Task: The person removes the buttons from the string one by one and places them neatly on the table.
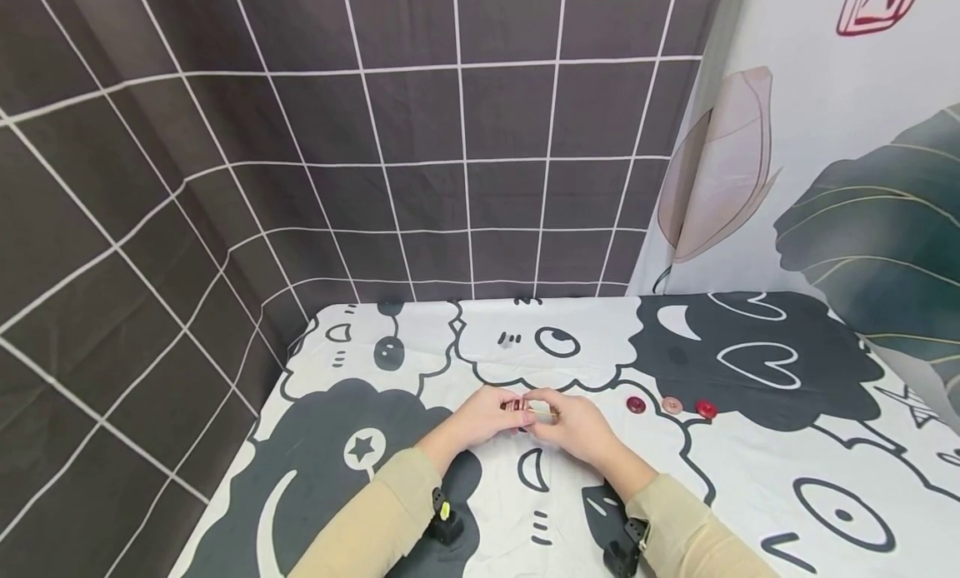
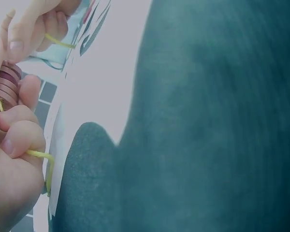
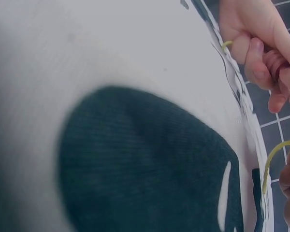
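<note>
Both hands meet over the middle of the cloth in the head view. My left hand grips a small stack of round buttons in pinks and dark red, lined up face to face. A yellow cord comes out below the curled fingers of this hand in the left wrist view. Close beside it, my right hand pinches the cord near the stack's other end, and a tail of yellow cord hangs from that hand in the right wrist view. Fingers partly hide the stack.
To the right of the hands lie a dark red button, a pink button and a bright red button in a row. A black-and-white cartoon cloth covers the table. Behind it hangs a dark checked curtain.
</note>
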{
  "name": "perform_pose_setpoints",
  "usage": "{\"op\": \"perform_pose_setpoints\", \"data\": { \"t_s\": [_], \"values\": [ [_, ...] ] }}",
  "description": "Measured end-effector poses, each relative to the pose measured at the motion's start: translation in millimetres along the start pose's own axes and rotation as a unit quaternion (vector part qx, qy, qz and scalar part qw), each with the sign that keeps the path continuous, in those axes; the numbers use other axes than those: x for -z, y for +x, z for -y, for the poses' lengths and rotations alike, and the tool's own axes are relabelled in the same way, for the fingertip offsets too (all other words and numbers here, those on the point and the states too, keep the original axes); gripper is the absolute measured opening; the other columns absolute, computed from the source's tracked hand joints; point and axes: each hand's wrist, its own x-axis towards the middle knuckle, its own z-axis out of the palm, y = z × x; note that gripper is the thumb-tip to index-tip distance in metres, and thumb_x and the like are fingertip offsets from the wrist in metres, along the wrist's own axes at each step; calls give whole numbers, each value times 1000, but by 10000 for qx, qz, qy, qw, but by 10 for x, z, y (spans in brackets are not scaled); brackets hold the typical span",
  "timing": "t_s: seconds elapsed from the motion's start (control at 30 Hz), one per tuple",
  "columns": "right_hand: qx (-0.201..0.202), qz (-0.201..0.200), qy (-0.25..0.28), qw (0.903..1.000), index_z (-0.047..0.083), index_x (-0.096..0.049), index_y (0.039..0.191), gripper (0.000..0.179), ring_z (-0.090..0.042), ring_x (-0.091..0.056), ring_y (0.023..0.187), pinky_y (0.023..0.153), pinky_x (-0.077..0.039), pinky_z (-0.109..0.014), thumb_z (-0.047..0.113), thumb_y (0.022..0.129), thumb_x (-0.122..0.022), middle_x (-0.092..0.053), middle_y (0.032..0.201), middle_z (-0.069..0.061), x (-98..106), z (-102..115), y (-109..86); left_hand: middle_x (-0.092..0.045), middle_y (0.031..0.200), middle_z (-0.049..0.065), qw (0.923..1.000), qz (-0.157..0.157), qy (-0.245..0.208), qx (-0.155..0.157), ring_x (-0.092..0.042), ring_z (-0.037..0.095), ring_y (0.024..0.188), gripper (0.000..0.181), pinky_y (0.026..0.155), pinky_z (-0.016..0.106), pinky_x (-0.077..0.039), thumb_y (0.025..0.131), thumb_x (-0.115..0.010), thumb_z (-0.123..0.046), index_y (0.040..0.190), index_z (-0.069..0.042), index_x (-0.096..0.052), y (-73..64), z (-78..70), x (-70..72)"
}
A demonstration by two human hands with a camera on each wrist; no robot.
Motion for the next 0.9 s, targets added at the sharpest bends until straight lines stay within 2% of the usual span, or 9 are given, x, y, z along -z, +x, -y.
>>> {"op": "perform_pose_setpoints", "data": {
  "t_s": [0.17, 0.47, 0.63, 0.9],
  "values": [
    [-78, 6, -300, 9995, 20, -67, 108, 35, -3, -31, 48, 46, -28, -23, 30, 75, -70, -34, 52, 15, -1, 3, 10, -60, 60, -5, 10000, 21, -27, -25, -49, 9, 55, 25, 54, 23, -37, 87, -65, -39, 76, -16, -66, 1, -4, 0],
    [-182, 81, -401, 9990, 20, -67, 110, 39, -3, -31, 48, 45, -27, -24, 29, 72, -67, -34, 52, 14, 0, 18, 17, -60, 60, -5, 9999, 17, -99, -57, -52, 9, 57, 24, 56, 23, -39, 86, -66, -38, 77, -16, -66, 0, -13, -3],
    [-228, 59, -193, 9995, 18, -66, 111, 40, -3, -29, 47, 46, -27, -23, 25, 73, -67, -34, 54, 14, 12, 17, -6, -59, 60, -6, 10000, -3, 74, -48, -50, 8, 56, 23, 55, 23, -38, 86, -65, -37, 78, -15, -67, -6, -15, -1],
    [-41, -184, 340, 9992, 21, -65, 106, 31, 0, -29, 48, 45, -28, -22, 22, 76, -71, -34, 56, 16, 24, -57, -36, -61, 62, -7, 9997, -108, 169, 134, -51, 8, 56, 25, 55, 24, -39, 85, -67, -41, 88, -16, -71, -18, -50, 11]
  ]
}}
